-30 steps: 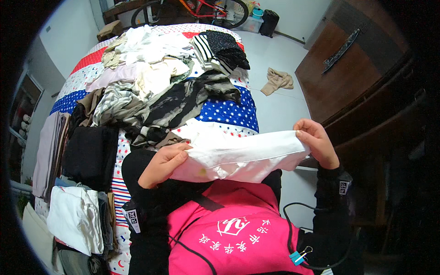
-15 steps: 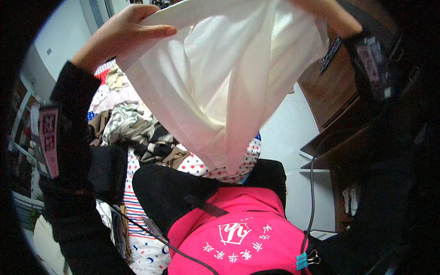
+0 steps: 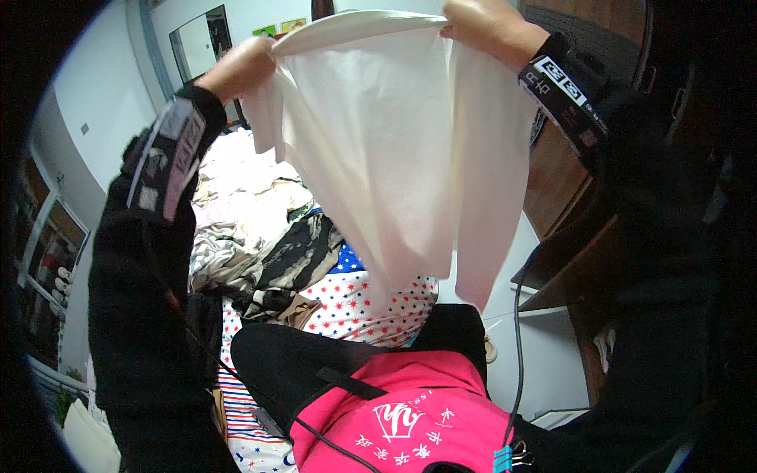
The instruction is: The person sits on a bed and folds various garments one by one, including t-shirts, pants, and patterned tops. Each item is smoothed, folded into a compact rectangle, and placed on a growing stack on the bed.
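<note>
- Writing: pink apron (image 3: 398, 406), 6 o'clock, has white characters curving round a framed white emblem; not transcribed.
- L wrist strap (image 3: 168, 158), approx 10 o'clock: pale label w/ dark block marks, partly blurred. R wrist strap (image 3: 566, 96), approx 2 o'clock: white label w/ block marks + light lettering on blk.
- White garment (image 3: 371, 134) = held up in the air, 12 o'clock down to ctr, over the bed (image 3: 359, 303) & person's lap. Long axis approx 12–6; gathered edge up at 12, body narrows twd 6, loose ends hang down, R-side one pointing approx 6.
- L hand (image 3: 240, 67), approx 11 o'clock: fingers clamped on garment's upper L edge, bit blurred.
- R hand (image 3: 497, 31), approx 1 o'clock: fingers clamped on top edge, R side.
- Clothes pile (image 3: 240, 177), approx 10 o'clock, on bed; blk/grey patterned cloth (image 3: 303, 248), approx 9 o'clock, near ctr.
- Teal clip (image 3: 502, 459), 5 o'clock, at apron edge.
</note>
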Available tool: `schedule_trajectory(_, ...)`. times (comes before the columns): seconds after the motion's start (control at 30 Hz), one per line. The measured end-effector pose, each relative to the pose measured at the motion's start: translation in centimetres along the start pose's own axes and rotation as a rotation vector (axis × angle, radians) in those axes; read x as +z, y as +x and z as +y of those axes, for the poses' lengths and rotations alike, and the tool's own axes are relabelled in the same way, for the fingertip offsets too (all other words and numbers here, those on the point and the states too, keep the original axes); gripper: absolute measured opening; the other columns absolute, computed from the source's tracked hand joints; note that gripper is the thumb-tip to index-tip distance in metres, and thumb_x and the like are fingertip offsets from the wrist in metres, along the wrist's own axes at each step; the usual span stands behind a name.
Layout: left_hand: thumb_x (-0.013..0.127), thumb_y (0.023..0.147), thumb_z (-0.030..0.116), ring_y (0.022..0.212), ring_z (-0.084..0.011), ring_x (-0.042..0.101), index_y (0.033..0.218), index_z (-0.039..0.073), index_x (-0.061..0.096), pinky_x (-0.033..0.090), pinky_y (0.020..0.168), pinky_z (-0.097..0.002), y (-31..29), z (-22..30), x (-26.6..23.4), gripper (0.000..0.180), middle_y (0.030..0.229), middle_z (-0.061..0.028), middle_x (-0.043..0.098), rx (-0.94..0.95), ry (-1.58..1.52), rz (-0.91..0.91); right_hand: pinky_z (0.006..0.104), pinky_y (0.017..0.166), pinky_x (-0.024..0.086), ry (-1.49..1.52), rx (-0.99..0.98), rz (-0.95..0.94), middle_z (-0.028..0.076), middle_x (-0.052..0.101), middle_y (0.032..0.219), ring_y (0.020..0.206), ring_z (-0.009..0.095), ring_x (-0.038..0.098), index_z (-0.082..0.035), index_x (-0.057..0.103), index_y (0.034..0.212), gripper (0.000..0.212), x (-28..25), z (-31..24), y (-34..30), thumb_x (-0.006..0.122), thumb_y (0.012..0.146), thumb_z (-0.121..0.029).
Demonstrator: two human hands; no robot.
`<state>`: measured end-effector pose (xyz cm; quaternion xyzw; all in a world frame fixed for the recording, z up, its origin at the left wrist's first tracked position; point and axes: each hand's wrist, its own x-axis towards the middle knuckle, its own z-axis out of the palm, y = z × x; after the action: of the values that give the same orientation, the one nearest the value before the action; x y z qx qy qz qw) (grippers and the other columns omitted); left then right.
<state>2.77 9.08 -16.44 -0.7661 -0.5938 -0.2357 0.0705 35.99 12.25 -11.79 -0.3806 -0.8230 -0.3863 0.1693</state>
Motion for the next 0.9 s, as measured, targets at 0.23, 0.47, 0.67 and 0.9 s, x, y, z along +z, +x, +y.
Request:
schedule_trajectory(0.23,0.058,0.087,0.037,0.102,-0.0279,0.06,0.13,0.002,0.036,0.051,0.086,-0.0504,-1.0,1.8,-3.9,0.06,0.113,-0.0154,0.052,-0.217,-0.805,-0.117,0.0305,0.04,0.041,1.025,0.465,-0.7,0.0,0.047,0.055,0.047,0.015,0.048,-0.005,0.053,0.065,0.014,2.7,2.7,2.9,0.055,0.079,-0.01)
schedule_trajectory(0.47,0.058,0.087,0.044,0.115,-0.0292,0.053,0.138,0.005,0.028,0.048,0.093,-0.0468,-2.5,1.6,-4.8,0.071,0.126,-0.0173,0.047,-0.075,-1.089,-0.246,0.0297,0.054,0.054,1.862,0.444,-0.526,0.008,0.06,0.076,0.062,0.017,0.061,0.0,0.055,0.094,0.023,-0.1,-1.8,2.4,0.047,0.089,-0.021)
schedule_trajectory(0.67,0.061,0.088,0.035,0.113,-0.0214,0.055,0.129,0.004,0.043,0.047,0.095,-0.0366,-3.1,-0.7,-6.6,0.054,0.124,-0.0138,0.052,0.108,-0.751,-0.29,0.0282,0.061,0.054,1.655,0.23,-0.494,0.008,0.064,0.082,0.073,0.017,0.063,0.0,0.062,0.093,0.016,-1.6,-2.7,1.7,0.058,0.084,-0.012)
schedule_trajectory(0.9,0.059,0.09,0.028,0.089,-0.0183,0.065,0.117,-0.001,0.056,0.054,0.082,-0.0355,-3.6,-0.5,-6.4,0.04,0.102,-0.0143,0.063,-0.023,-0.183,0.014,0.0332,0.059,0.049,0.861,0.281,0.06,0.012,0.067,0.071,0.065,0.021,0.064,-0.001,0.069,0.082,0.024,-1.2,-5.2,2.2,0.064,0.077,-0.023)
